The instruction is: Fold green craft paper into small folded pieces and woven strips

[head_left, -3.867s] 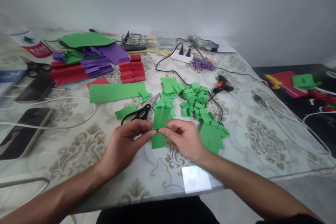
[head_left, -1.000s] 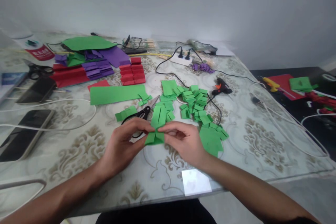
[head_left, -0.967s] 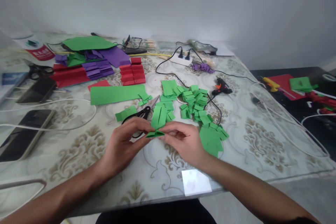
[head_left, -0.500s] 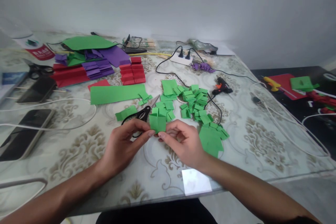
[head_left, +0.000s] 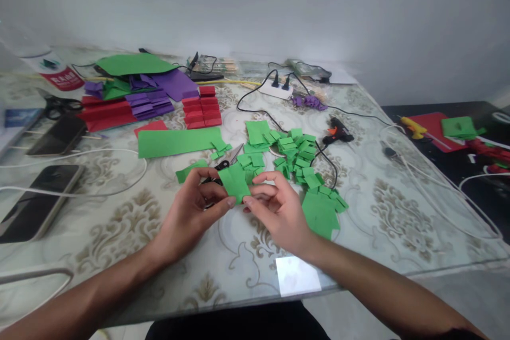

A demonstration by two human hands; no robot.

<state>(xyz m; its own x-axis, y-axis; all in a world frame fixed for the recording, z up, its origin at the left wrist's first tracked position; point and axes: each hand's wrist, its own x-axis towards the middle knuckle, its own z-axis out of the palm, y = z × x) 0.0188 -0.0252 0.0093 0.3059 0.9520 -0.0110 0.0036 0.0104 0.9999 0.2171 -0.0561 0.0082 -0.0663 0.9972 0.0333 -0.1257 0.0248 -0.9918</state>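
Between my hands is a small green paper piece point(head_left: 234, 183), tilted to the left. My left hand point(head_left: 195, 210) pinches its lower left edge with thumb and fingers. At the lower right corner, my right hand point(head_left: 279, 211) grips it the same way. Black-handled scissors point(head_left: 223, 165) lie just behind, their handles partly hidden by my left hand. Beyond the paper is a heap of small folded green pieces point(head_left: 297, 154). A long green strip point(head_left: 177, 142) lies to the left, and a larger green sheet point(head_left: 321, 213) is close to my right wrist.
A black glue gun point(head_left: 338, 132) rests at the right, its cord running to a white power strip point(head_left: 274, 88). Red folded paper point(head_left: 202, 109) and purple folded paper point(head_left: 149, 104) lie at the back left. Two phones point(head_left: 40, 202), a bottle point(head_left: 59, 71) and white cables occupy the left side.
The green piece has turned from upright to a leftward tilt, and its upper flaps no longer show. My left fingers have lifted slightly and cover more of the scissors' handles.
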